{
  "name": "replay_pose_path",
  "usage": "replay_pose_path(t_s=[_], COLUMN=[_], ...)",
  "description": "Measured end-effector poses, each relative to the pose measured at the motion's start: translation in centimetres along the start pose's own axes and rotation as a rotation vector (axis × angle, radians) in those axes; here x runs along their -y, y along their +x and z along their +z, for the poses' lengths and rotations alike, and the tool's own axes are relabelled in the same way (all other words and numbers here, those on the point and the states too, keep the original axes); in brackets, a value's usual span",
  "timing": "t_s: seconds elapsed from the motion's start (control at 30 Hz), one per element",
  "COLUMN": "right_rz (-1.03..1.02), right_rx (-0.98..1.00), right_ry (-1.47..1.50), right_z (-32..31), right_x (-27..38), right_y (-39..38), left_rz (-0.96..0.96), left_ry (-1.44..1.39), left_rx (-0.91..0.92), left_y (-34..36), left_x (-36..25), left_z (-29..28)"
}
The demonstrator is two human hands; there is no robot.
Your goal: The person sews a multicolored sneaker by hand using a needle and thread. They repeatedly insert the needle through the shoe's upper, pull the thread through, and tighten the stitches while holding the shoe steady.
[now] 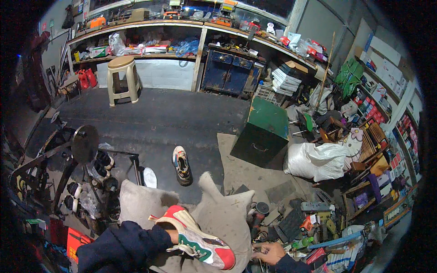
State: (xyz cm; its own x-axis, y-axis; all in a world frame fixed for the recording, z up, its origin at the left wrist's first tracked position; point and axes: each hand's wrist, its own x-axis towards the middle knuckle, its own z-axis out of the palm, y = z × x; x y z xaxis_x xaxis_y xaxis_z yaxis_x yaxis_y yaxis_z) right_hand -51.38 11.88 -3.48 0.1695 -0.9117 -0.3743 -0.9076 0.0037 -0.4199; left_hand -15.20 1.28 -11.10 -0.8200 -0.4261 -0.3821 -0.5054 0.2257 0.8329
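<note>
A multicoloured sneaker in white, grey, red and green lies tilted over the grey cloth on my lap. My left hand grips this sneaker, its wrist against the shoe's opening; the fingers are hidden by the shoe. To the right, just beyond the cloth's edge, my right hand is closed with its fingers curled, low over a clutter of tools. Whatever it may hold is too small to make out. The other sneaker, of similar colours, stands upright on the dark floor in front of me.
On the left stands a black metal machine with a round disc, shoes beside it. A green metal box and a white sack stand to the right. Farther back are a beige stool and a long workbench. Tools and parts crowd the lower right.
</note>
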Motion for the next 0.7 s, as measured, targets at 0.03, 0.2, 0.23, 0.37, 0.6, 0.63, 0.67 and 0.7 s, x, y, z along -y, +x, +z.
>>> replay_pose_path(t_s=[0.03, 0.2, 0.23, 0.37, 0.6, 0.63, 0.67, 0.7], right_rz=[0.017, -0.260, -0.403, -0.047, -0.318, -0.206, -0.091, -0.053], right_rx=[0.002, 0.187, 0.228, 0.305, -0.542, -0.687, -0.690, -0.620], right_ry=[0.340, 1.587, 1.705, 1.427, 1.644, 1.514, 1.407, 1.318], right_z=[0.0, 0.7, 1.1, -0.9, -3.5, -1.8, -0.5, 1.0], right_x=[-0.3, 3.7, 5.3, 7.4, -0.1, 0.7, 1.7, 3.2], right_y=[-0.7, -2.7, -2.2, -1.2, -7.9, -7.3, -6.5, -5.3], left_rz=[-0.003, -0.006, -0.010, -0.002, 0.029, 0.043, 0.065, 0.107], left_ry=[0.004, 0.016, 0.021, 0.051, 0.101, 0.111, 0.128, 0.156], left_rx=[0.000, -0.007, -0.008, -0.024, -0.085, -0.105, -0.127, -0.168], left_y=[0.1, 0.4, 0.4, 0.7, -0.2, -0.4, -0.6, -1.0], left_x=[-0.1, -0.1, -0.1, -0.7, 0.1, 0.5, 0.8, 1.1], left_z=[0.0, -0.1, -0.2, -0.4, -0.4, -0.4, -0.4, -0.4])
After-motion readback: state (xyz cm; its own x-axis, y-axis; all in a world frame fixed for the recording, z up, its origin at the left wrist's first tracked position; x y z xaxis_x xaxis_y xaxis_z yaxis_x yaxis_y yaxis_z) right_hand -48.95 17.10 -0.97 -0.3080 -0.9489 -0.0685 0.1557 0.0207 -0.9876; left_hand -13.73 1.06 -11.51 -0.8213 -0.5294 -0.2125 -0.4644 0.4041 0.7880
